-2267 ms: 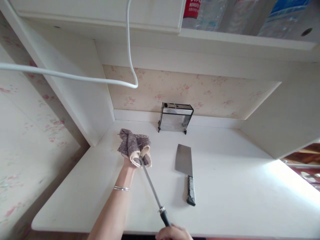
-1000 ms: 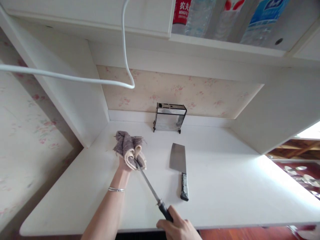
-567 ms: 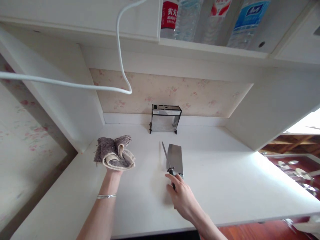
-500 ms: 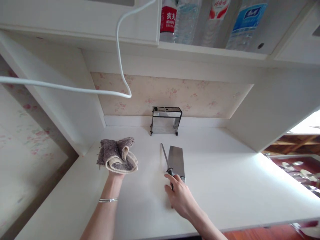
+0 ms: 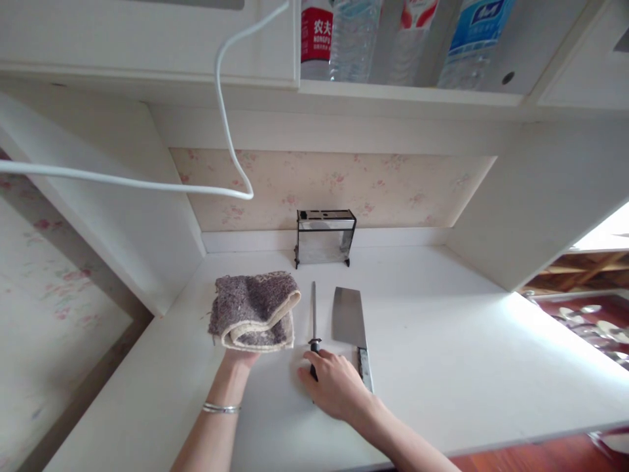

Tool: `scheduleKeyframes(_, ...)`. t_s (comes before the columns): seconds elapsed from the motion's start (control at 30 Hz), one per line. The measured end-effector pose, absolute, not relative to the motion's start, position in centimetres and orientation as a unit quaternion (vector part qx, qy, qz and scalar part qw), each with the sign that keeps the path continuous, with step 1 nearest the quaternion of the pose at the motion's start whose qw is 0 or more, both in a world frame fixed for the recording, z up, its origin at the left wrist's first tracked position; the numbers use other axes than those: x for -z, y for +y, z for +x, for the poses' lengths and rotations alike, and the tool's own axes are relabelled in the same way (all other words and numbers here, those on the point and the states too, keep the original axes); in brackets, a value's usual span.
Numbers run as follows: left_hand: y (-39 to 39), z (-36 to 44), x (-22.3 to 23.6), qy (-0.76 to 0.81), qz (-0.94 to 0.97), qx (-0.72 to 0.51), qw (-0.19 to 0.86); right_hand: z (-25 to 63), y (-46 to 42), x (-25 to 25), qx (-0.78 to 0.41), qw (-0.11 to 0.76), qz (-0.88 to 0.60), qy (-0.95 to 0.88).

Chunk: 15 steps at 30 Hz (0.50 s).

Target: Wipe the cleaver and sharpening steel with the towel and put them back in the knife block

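Note:
In the head view my left hand (image 5: 242, 359) grips a folded, fuzzy grey-brown cloth (image 5: 253, 305) with pale edges. The cloth hides most of the fingers. My right hand (image 5: 339, 383) is closed round the black handle of a sharpening steel (image 5: 314, 308), whose thin rod points toward the back wall. To the right of the steel a cleaver (image 5: 349, 318) lies flat on the white counter (image 5: 442, 367), blade toward the back. Part of its handle (image 5: 364, 367) passes close beside my right hand and wrist.
A knife rack (image 5: 325, 239) with a black frame stands at the back of the counter. Overhead, several plastic bottles (image 5: 354, 39) sit in an open cupboard. A white cable (image 5: 226, 124) hangs across the upper left. Side panels (image 5: 521, 210) flank the counter.
My right hand has shifted left with the sharpening steel, which now stands straighter and farther from the cleaver. My left hand has brought the cloth rightward, closer to the steel.

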<state>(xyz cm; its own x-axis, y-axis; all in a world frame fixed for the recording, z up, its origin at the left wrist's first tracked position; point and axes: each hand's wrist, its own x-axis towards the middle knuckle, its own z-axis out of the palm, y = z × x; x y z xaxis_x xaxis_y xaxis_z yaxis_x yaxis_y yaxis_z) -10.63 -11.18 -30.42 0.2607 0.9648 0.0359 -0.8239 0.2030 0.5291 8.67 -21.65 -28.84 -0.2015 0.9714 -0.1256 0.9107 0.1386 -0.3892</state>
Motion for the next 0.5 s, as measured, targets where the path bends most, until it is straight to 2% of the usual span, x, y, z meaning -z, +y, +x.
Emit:
scheduleKeyframes(0.33, -11.1, -10.6, 30.4, 0.122, 0.245, -0.554, 0.786, 9.7, -22.0, 29.0, -0.217, 0.102, -0.611, -0.755)
scheduleKeyframes(0.4, -11.2, -10.4, 30.6, 0.128, 0.252, -0.548, 0.787, 10.0, -21.9, 28.8, -0.231, 0.141, -0.613, -0.742)
scheduleKeyframes(0.5, -11.6, -10.0, 31.4, 0.145, 0.279, -0.561, 0.766, 10.8, -21.6, 28.6, -0.288, 0.256, -0.619, -0.684)
